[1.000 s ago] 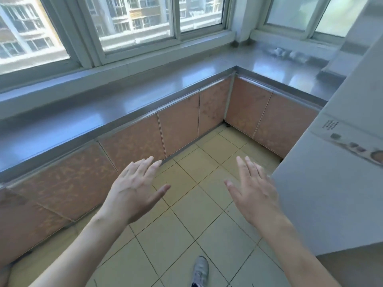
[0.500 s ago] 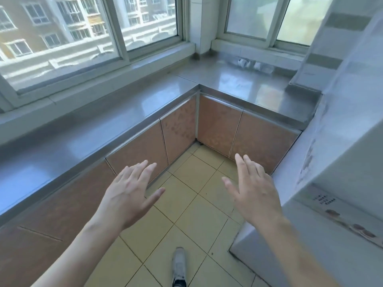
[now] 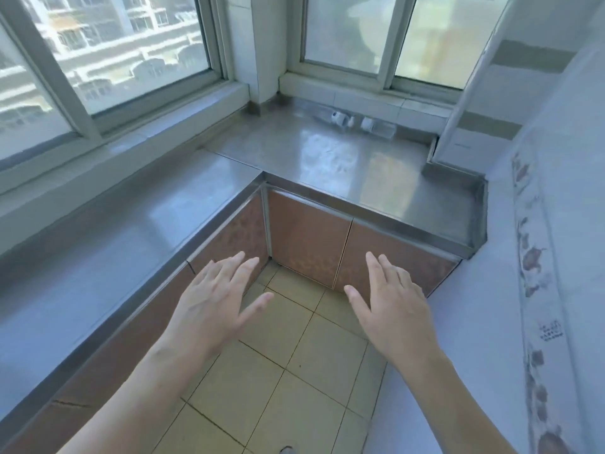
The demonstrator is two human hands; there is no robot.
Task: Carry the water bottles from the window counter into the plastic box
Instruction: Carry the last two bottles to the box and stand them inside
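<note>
Two clear plastic water bottles (image 3: 355,122) lie on their sides at the back of the shiny grey metal counter (image 3: 327,158), under the window; the left hand (image 3: 212,303) and right hand (image 3: 393,303) are held out flat over the tan tile floor (image 3: 278,371), holding nothing.

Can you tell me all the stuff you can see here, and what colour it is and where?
bottles: about two, clear with white caps, lying at the back of the counter under the window
counter: one, grey metal, L-shaped below the windows
cupboard doors: several, brown, under the counter
windows: two, pale frames, above the counter
floor: beige tiles
shoe: grey tip, bottom edge
left hand: open, empty
right hand: open, empty
</note>
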